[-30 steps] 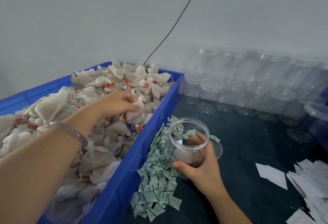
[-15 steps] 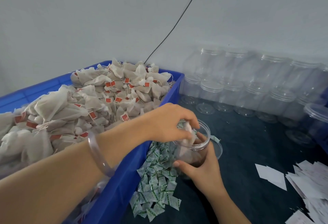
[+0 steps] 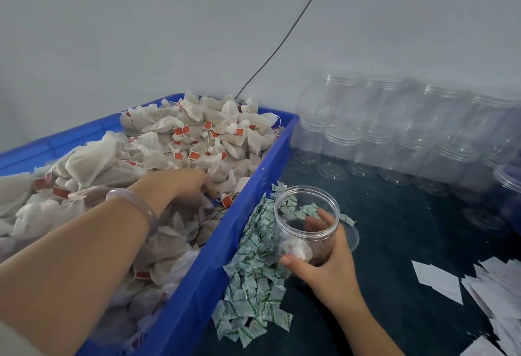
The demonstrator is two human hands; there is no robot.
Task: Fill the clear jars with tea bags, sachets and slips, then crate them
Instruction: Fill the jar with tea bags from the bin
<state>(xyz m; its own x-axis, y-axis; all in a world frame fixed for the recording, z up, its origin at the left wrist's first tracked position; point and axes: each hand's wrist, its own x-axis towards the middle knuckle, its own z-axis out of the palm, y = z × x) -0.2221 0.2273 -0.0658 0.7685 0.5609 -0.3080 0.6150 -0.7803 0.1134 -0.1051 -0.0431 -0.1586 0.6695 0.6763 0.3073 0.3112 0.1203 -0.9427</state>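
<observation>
Right hand [image 3: 324, 271] is wrapped round the open jar [image 3: 293, 234], with the thumb on the near wall and the fingers on the far wall. The jar is held upright just right of the blue bin [image 3: 225, 242]. Left hand [image 3: 180, 186] is laid palm down inside the bin, its fingers sunk among the tea bags [image 3: 197, 135]. Whether a bag is already pinched cannot be told.

The step in hand is judged to be fetching tea bags for the jar. A bag is best taken by its body rather than by its string or red tag, because the strings look tangled and neighbouring bags could be dragged over the bin's rim. The jar's mouth is best kept steady and close to the bin's right wall, so that the carry is short. Care is needed with the sachets [image 3: 251, 279] heaped against that wall and touching the jar, as they are easily swept aside.

Left fingertips are hidden by the bags. At least one tea bag lies at the jar's bottom, but the count is blurred by the clear wall. The bin's near end is cut off by the frame. Well right of the bin, the slips [image 3: 501, 285] are cut off at the edge. Beyond the bin's far right corner, the empty jars [image 3: 394, 141] blur together against the wall and cannot be counted. No crate for filled jars is seen.
</observation>
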